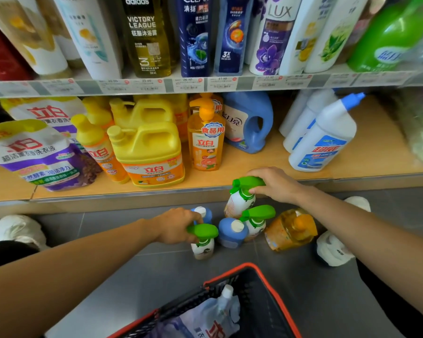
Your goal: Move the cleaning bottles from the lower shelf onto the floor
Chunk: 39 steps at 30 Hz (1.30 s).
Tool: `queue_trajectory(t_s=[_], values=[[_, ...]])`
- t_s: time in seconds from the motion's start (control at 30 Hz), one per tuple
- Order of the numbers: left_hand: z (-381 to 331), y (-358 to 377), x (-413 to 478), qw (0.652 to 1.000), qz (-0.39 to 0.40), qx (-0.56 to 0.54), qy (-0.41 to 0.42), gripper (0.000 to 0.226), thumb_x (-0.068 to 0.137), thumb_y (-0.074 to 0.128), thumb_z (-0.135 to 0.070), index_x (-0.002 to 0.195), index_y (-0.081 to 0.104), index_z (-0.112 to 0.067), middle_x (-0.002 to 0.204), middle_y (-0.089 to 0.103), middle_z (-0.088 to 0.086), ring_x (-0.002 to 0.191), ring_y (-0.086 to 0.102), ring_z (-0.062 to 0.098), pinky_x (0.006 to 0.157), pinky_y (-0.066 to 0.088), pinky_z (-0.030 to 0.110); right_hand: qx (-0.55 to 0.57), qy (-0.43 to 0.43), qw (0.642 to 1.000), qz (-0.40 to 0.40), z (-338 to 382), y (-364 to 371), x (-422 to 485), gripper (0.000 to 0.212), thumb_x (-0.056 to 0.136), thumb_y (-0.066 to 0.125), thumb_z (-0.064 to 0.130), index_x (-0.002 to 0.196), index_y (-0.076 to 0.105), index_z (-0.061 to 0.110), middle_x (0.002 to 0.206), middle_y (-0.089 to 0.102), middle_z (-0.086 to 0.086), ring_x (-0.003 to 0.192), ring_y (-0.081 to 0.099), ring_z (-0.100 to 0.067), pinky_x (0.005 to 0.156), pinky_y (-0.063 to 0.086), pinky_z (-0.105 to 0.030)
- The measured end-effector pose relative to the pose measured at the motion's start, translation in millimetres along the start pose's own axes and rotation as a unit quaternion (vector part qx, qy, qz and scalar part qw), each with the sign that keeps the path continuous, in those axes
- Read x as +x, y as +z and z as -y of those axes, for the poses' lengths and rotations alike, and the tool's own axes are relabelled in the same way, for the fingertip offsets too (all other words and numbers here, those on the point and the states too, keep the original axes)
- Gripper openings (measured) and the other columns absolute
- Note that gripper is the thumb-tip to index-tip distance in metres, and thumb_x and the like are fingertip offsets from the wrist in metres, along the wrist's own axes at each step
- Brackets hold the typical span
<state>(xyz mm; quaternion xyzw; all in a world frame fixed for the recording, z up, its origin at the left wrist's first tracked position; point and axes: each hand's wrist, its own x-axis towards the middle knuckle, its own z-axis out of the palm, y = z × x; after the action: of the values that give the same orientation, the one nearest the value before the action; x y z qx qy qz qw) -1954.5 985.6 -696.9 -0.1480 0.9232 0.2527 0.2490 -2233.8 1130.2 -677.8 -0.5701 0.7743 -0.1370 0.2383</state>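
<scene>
Head view: left hand (176,225) is gripping one spray bottle (204,242) by its green trigger, low at the floor (156,276). Right hand (276,185) is gripping a second spray bottle (241,198) just off the lower shelf (254,162). Best setting both down upright, clear of the blue bottle (232,232).

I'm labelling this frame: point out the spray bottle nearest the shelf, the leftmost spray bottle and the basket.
Spray bottle nearest the shelf (239,203): head view, white body.
Leftmost spray bottle (204,231): head view, green trigger top.
Basket (270,292): head view, red rim.
</scene>
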Motion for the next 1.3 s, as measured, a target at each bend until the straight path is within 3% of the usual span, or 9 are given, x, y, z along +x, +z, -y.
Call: queue_trajectory(t_s=[0.1,0.2,0.3,0.47,0.6,0.73,0.83,1.0,1.3], values=[[-9,-10,1,1.000,-0.001,0.024,0.013,0.046,0.091,0.069,-0.046,0.128,0.059,-0.020,0.114,0.067,0.009,0.104,0.061,0.028,0.073,0.035,0.029,0.031,0.004,0.999,-0.028,4,-25,-14,0.026,0.086,0.076,0.032,0.111,0.068,0.025,0.094,0.069,0.007,0.089,0.062,-0.012,0.080,0.051,-0.036],[-17,-27,-6,0.999,-0.013,0.027,0.024,0.045,0.089,0.069,-0.049,0.123,0.062,-0.020,0.104,0.066,0.005,0.096,0.061,0.026,0.071,0.037,0.031,0.048,-0.005,0.995,-0.083,10,-55,-25,0.020,0.088,0.075,0.030,0.105,0.065,0.030,0.084,0.064,0.019,0.081,0.059,0.005,0.066,0.042,-0.018],[-24,-52,-19,0.998,-0.041,-0.023,0.037,0.040,0.087,0.073,-0.048,0.116,0.066,-0.022,0.097,0.066,-0.002,0.089,0.060,0.018,0.075,0.046,0.033,0.046,0.002,0.989,-0.143,17,-86,-31,0.026,0.091,0.072,0.029,0.115,0.066,0.022,0.092,0.066,0.007,0.082,0.060,-0.004,0.071,0.045,-0.028],[-39,-95,-38,0.980,-0.128,-0.135,0.071,0.015,0.087,0.078,-0.035,0.093,0.069,-0.023,0.072,0.063,-0.009,0.064,0.055,0.002,0.060,0.042,0.026,0.048,0.021,0.978,-0.201,17,-127,-41,0.029,0.094,0.070,0.023,0.121,0.064,0.015,0.098,0.070,-0.010,0.083,0.066,-0.024,0.078,0.054,-0.045],[-43,-118,-50,0.953,-0.182,-0.226,0.088,0.015,0.088,0.077,-0.025,0.096,0.072,-0.013,0.084,0.071,0.007,0.075,0.064,0.016,0.068,0.049,0.035,0.027,0.045,0.977,-0.209,11,-134,-49,0.031,0.092,0.071,0.023,0.122,0.065,0.012,0.107,0.069,-0.011,0.098,0.064,-0.027,0.087,0.052,-0.047],[-46,-124,-53,0.920,-0.234,-0.299,0.099,0.021,0.094,0.069,-0.023,0.095,0.069,-0.002,0.078,0.070,0.014,0.069,0.061,0.022,0.067,0.049,0.040,0.037,0.053,0.973,-0.221,3,-135,-59,0.025,0.092,0.071,0.020,0.116,0.067,0.014,0.102,0.068,-0.006,0.095,0.063,-0.024,0.079,0.050,-0.037],[-50,-124,-49,0.904,-0.272,-0.314,0.100,0.022,0.096,0.067,-0.023,0.098,0.070,-0.002,0.079,0.072,0.014,0.071,0.063,0.024,0.073,0.052,0.046,0.054,0.055,0.974,-0.212,-3,-134,-66,0.022,0.092,0.071,0.019,0.114,0.066,0.019,0.100,0.069,-0.004,0.092,0.063,-0.020,0.074,0.047,-0.030],[-57,-112,-28,0.919,-0.290,-0.251,0.094,0.029,0.096,0.068,-0.028,0.119,0.069,-0.011,0.107,0.075,0.007,0.096,0.069,0.025,0.087,0.055,0.052,0.068,0.053,0.989,-0.122,-13,-106,-75,0.030,0.090,0.073,0.015,0.119,0.067,0.011,0.107,0.070,-0.007,0.100,0.066,-0.022,0.086,0.054,-0.039],[-44,-57,30,0.970,-0.205,-0.119,0.049,0.035,0.097,0.067,-0.032,0.126,0.066,-0.013,0.110,0.073,0.008,0.097,0.067,0.026,0.084,0.053,0.047,-0.015,0.115,0.993,-0.034,-45,-5,-62,0.039,0.082,0.082,0.025,0.117,0.068,0.017,0.101,0.067,-0.001,0.094,0.059,-0.018,0.077,0.042,-0.029]])
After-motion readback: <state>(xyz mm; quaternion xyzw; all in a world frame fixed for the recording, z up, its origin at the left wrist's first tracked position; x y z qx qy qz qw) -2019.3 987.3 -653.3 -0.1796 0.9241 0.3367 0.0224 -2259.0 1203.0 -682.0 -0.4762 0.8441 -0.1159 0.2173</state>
